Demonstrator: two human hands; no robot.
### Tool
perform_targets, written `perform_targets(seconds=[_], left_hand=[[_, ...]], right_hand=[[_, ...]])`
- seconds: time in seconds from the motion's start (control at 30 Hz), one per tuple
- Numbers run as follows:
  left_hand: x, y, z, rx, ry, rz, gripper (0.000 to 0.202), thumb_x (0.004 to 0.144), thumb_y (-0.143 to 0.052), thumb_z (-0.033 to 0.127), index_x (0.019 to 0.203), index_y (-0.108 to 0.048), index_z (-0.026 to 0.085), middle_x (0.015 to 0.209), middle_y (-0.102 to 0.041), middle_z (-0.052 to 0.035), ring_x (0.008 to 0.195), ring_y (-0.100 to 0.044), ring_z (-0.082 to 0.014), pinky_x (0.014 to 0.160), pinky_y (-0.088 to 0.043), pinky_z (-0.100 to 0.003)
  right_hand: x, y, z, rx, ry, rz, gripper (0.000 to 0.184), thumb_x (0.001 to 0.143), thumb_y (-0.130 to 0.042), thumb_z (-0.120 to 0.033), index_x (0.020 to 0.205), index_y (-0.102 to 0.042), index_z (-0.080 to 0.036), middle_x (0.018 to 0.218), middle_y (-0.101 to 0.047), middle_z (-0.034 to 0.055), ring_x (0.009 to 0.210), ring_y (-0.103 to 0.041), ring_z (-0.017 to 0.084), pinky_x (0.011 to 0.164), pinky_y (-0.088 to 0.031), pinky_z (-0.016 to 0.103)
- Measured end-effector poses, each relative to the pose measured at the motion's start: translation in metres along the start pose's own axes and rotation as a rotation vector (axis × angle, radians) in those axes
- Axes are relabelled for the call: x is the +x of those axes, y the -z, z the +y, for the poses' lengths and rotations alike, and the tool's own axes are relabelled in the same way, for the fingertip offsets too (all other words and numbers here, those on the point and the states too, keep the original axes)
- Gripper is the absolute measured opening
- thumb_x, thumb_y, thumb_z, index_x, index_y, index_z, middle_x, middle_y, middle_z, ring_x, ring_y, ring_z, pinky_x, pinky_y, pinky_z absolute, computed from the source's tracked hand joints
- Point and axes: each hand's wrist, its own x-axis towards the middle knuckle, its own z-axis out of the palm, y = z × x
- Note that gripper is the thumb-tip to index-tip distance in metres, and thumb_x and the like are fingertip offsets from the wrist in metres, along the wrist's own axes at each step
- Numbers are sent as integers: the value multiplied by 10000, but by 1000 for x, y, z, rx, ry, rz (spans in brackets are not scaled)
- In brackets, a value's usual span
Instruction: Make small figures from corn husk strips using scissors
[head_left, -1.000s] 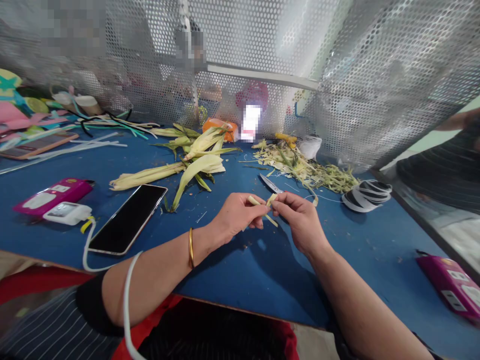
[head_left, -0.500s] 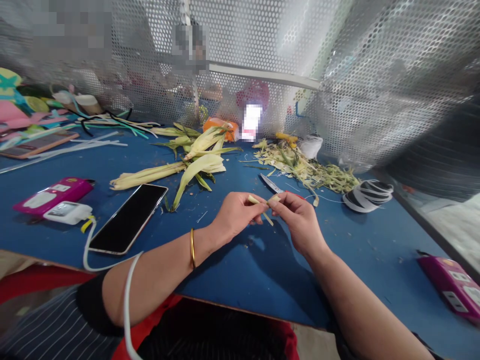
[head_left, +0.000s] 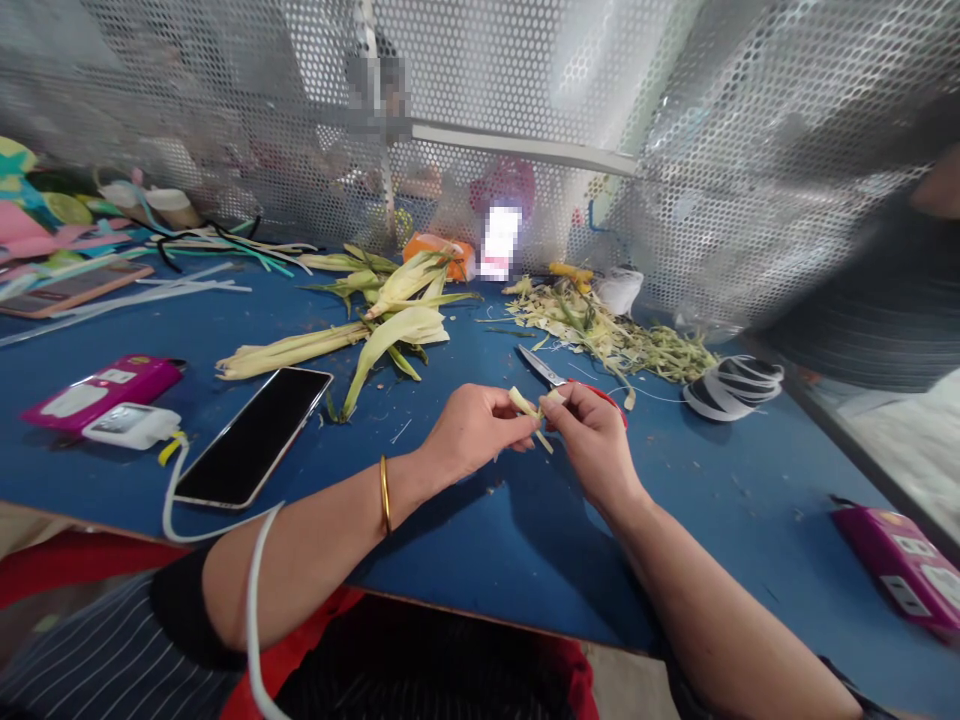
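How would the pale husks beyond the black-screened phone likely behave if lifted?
The husks are probably light, being thin and leaf-like. They seem likely to flex, as one broad piece curves downward. Several overlap, so lifting one might shift others.

Two hands (head_left: 472, 430) (head_left: 594, 437), two magenta boxes (head_left: 154, 382) (head_left: 885, 555), one pair of scissors (head_left: 538, 365)
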Motion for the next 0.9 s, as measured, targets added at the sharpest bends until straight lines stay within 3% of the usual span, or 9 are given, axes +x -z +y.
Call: perform_targets(seconds=[0.13, 0.4, 0.57, 0.77, 0.9], left_hand=[[2, 1, -7, 160, -113, -8, 176, 777, -678, 324, 758, -746, 162, 655, -728, -26, 626, -690, -157, 598, -510, -222], [0, 1, -3, 184, -112, -11, 197, 784, -657, 329, 775, -756, 159, 663, -735, -32, 630, -688, -157, 578, -475, -208], [-1, 2, 1, 273, -125, -2, 207, 790, -642, 317, 721, -759, 160, 621, -720, -22, 511, -600, -113, 463, -355, -193], [-1, 1, 3, 109, -37, 19, 163, 762, -653, 279, 775, -757, 154, 617, -711, -23, 557, -612, -119, 540, -410, -203], [0, 1, 0, 95, -28, 5, 187, 767, -657, 315, 782, -755, 156, 620, -707, -23, 529, -585, -110, 511, -384, -204]], right_hand=[[-1, -4, 2, 78, -70, 87, 245, 703, -702, -397, 628, -578, -199, 562, -509, -28, 555, -422, 119, 524, -324, 256], [0, -6, 4, 215, -133, 107, 253, 651, -740, -385, 585, -592, -190, 537, -512, -31, 537, -418, 109, 544, -321, 265], [1, -9, 6, 251, -132, 146, 260, 653, -746, -381, 579, -581, -193, 525, -495, -38, 518, -391, 104, 522, -306, 261], [3, 2, -5, 263, -177, -88, 294, 671, -755, -441, 608, -617, -189, 589, -550, -13, 581, -484, 129, 607, -387, 278], [2, 5, -7, 56, -46, -76, 256, 704, -737, -409, 619, -621, -198, 586, -566, -16, 578, -476, 131, 575, -370, 269]])
